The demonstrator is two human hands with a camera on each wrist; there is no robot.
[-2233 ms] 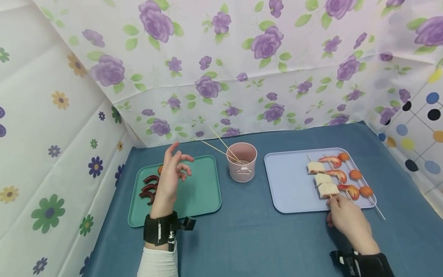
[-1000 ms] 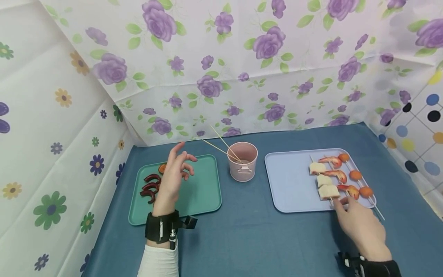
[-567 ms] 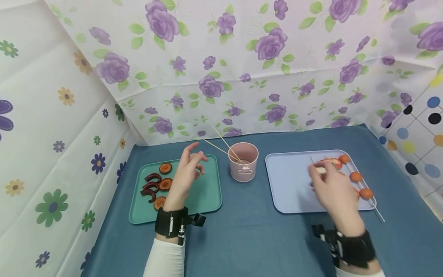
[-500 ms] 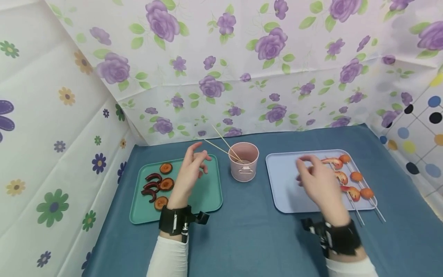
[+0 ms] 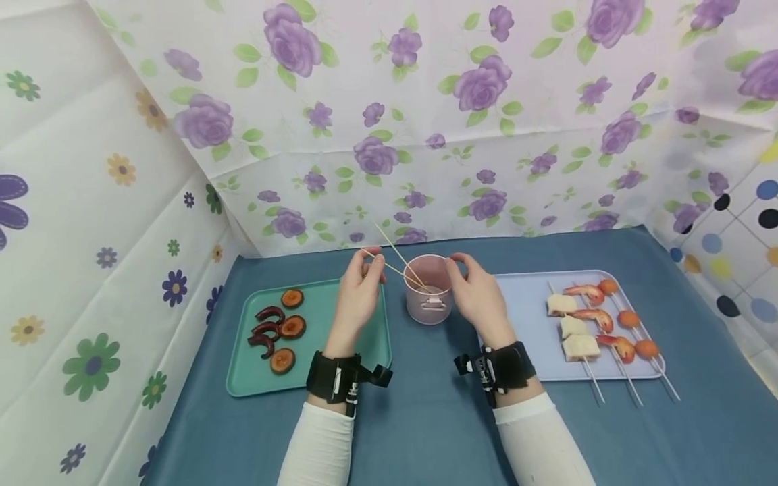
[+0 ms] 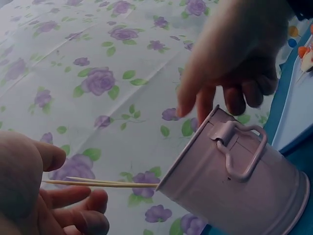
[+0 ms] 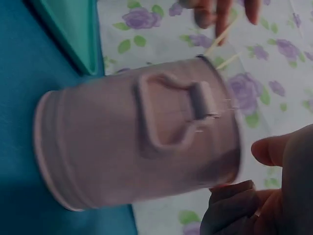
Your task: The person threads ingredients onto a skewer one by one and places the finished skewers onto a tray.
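Note:
Just left of a small pink pail (image 5: pixel 427 312), my left hand (image 5: pixel 357 293) has its thumb and fingers on either side of two thin bamboo skewers (image 5: pixel 395 249). In the left wrist view a gap shows between those fingers and the skewers (image 6: pixel 112 184). The skewers stand slanted in the pail, tips leaning left over its rim. My right hand (image 5: pixel 482 300) is at the pail's right rim, thumb and fingers spread. In the right wrist view its fingers are close to the rim; whether they touch it, I cannot tell.
On the right, a pale blue tray (image 5: pixel 527 314) bears three loaded skewers with white cubes (image 5: pixel 580 347), shrimp (image 5: pixel 598 320) and orange balls (image 5: pixel 647 349), their ends over its edge. On the left, a green tray (image 5: pixel 331 307) holds brown round slices (image 5: pixel 293 327) and dark red curved pieces (image 5: pixel 264 329).
My right hand has let go of the skewer with white cubes and moved left from the blue tray to the pail. My left hand has moved right, to the bamboo skewers.

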